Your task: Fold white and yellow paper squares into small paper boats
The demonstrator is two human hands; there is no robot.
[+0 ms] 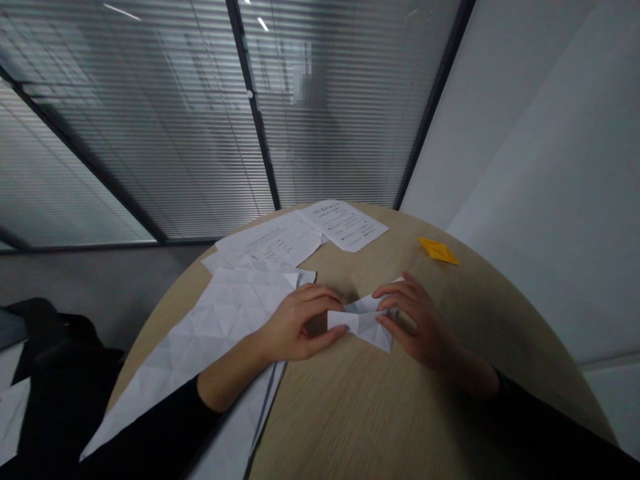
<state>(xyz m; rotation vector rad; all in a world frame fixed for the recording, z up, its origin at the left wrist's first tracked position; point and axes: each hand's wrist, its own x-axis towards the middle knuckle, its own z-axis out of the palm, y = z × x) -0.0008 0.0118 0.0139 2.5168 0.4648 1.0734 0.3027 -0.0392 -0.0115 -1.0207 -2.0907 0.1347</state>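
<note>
A folded white paper piece (369,324) is held between my two hands, just above the wooden table. Its middle is opened out into a shallow trough with raised edges. My left hand (307,321) pinches the left end, thumb in front and fingers behind. At the other end, my right hand (413,319) grips the paper between thumb and fingers, which cover part of the right side. Close beside my left forearm lies a large creased white sheet (220,320). Beyond my right hand rests a small yellow folded paper boat (439,251).
Printed sheets (345,225) overlap at the far side of the round wooden table (320,413). A black chair (60,340) stands to the left. Behind the table is a glass partition with blinds (340,133), and a white wall (540,167) borders the right.
</note>
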